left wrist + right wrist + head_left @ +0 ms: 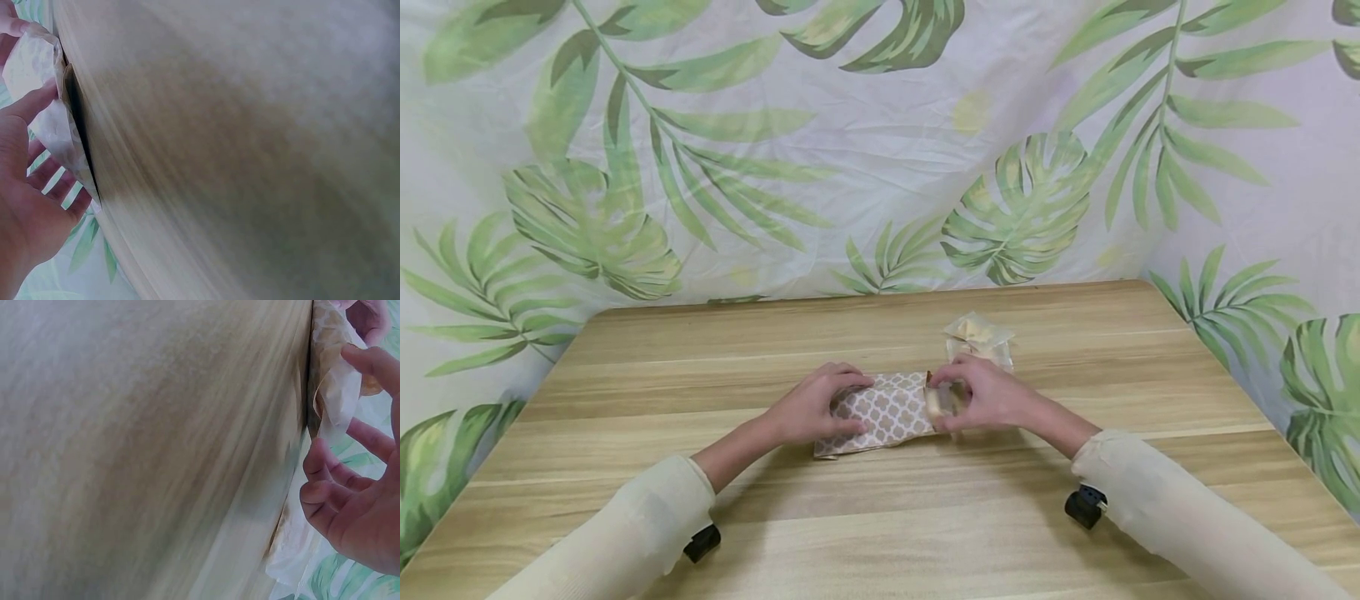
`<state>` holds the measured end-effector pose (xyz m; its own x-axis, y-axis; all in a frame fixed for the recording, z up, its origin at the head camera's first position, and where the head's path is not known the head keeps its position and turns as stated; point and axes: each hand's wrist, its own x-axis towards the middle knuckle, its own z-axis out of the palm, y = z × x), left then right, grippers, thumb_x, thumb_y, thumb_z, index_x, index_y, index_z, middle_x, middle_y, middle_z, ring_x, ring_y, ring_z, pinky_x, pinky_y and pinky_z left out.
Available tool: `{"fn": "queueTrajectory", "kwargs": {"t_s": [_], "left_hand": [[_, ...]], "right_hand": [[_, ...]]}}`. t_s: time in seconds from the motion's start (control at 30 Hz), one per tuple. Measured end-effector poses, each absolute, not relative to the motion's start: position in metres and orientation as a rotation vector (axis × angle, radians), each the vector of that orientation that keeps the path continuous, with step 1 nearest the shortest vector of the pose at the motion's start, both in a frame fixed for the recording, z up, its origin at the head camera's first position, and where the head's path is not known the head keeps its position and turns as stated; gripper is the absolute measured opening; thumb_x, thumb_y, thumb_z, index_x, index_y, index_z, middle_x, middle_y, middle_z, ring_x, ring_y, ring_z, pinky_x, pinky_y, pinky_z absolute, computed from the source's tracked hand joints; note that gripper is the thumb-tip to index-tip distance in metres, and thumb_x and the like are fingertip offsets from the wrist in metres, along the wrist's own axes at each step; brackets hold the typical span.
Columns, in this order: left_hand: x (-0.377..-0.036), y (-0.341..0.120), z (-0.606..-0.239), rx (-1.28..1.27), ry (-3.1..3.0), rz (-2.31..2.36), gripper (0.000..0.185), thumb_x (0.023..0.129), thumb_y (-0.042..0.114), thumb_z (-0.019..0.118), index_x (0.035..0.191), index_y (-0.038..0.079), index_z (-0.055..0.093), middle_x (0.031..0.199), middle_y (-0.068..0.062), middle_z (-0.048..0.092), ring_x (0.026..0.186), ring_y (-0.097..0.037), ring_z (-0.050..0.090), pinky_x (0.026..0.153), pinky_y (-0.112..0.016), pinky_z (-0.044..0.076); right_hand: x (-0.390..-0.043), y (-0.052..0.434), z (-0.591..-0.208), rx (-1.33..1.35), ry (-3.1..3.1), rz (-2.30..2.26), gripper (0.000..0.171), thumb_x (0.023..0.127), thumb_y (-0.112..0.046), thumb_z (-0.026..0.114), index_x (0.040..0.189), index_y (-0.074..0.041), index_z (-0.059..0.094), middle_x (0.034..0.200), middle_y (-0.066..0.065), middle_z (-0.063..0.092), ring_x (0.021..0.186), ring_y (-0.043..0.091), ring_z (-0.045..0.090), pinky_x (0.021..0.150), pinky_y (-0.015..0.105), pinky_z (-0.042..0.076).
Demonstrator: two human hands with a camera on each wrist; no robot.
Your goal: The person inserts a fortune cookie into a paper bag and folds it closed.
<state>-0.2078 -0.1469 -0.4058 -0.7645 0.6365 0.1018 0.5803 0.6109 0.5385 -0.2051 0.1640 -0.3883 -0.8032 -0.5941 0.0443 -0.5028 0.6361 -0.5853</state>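
Note:
A paper bag [891, 408] with a pale brown lattice print lies flat on the wooden table, its mouth facing right. My left hand [812, 406] holds its left part, thumb on the near side and fingers over the far side. At the mouth, my right hand [988, 396] grips a clear packet [937, 402] with pale tan contents, between thumb and fingers. That packet sits partly within the bag's mouth, so its inner end is hidden. The right wrist view shows the thumb against thin translucent wrap [340, 403] at the bag's end.
Behind the right hand, small clear packets [976, 331] with pale contents lie overlapping on the wooden table [737, 350]. A leaf-printed cloth [880, 167] hangs along the table's back edge and sides. Black wrist cameras [1084, 506] hang under both sleeves.

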Motion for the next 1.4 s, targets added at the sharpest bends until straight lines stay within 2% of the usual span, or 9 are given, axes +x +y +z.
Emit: {"fn": "queueTrajectory", "kwargs": {"t_s": [0.17,0.47,0.7,0.8,1.13,1.4], "left_hand": [[-0.208,-0.147,-0.405,1.039,2.730,0.859,0.061,0.087,0.025,0.086,0.139,0.002,0.063,0.141,-0.018,0.059,0.132,-0.037,0.053,0.109,-0.056,0.044],[-0.208,-0.146,-0.407,1.029,2.733,0.857,0.061,0.087,0.025,0.086,0.139,0.002,0.063,0.141,-0.018,0.058,0.132,-0.038,0.053,0.109,-0.056,0.045],[-0.208,-0.147,-0.408,1.038,2.732,0.853,0.061,0.087,0.025,0.086,0.139,0.002,0.063,0.141,-0.018,0.059,0.132,-0.038,0.053,0.109,-0.056,0.045],[-0.208,-0.147,-0.407,1.038,2.729,0.856,0.061,0.087,0.025,0.086,0.139,0.002,0.063,0.141,-0.019,0.058,0.132,-0.038,0.053,0.108,-0.056,0.045],[-0.208,-0.146,-0.408,1.035,2.740,0.848,0.062,0.086,0.025,0.086,0.139,0.002,0.063,0.141,-0.018,0.058,0.132,-0.038,0.053,0.108,-0.057,0.045],[-0.208,-0.145,-0.405,1.011,2.728,0.847,0.063,0.087,0.025,0.086,0.140,0.003,0.063,0.142,-0.018,0.057,0.133,-0.036,0.052,0.109,-0.055,0.044]], "right_hand": [[-0.205,0.167,-0.389,-0.943,2.683,-0.868,0.061,0.072,-0.034,0.090,0.125,-0.011,0.071,0.107,0.009,0.059,0.084,0.021,0.055,0.069,0.029,0.048],[-0.207,0.171,-0.391,-0.915,2.642,-0.971,0.063,0.074,-0.031,0.092,0.128,-0.007,0.070,0.110,0.013,0.060,0.081,0.022,0.056,0.067,0.027,0.049],[-0.209,0.170,-0.390,-0.915,2.627,-1.054,0.067,0.073,-0.025,0.094,0.129,0.001,0.067,0.111,0.014,0.062,0.062,0.014,0.055,0.055,0.023,0.048],[-0.210,0.168,-0.390,-0.934,2.652,-1.053,0.067,0.072,-0.024,0.093,0.128,0.002,0.067,0.109,0.013,0.064,0.060,0.012,0.056,0.054,0.022,0.048],[-0.208,0.160,-0.393,-0.888,2.682,-1.065,0.054,0.073,-0.025,0.093,0.116,-0.005,0.069,0.107,0.005,0.071,0.058,0.008,0.052,0.054,0.022,0.043],[-0.207,0.155,-0.401,-0.929,2.682,-1.109,0.042,0.073,-0.013,0.086,0.111,-0.004,0.071,0.095,0.006,0.070,0.061,0.009,0.054,0.056,0.022,0.045]]}}
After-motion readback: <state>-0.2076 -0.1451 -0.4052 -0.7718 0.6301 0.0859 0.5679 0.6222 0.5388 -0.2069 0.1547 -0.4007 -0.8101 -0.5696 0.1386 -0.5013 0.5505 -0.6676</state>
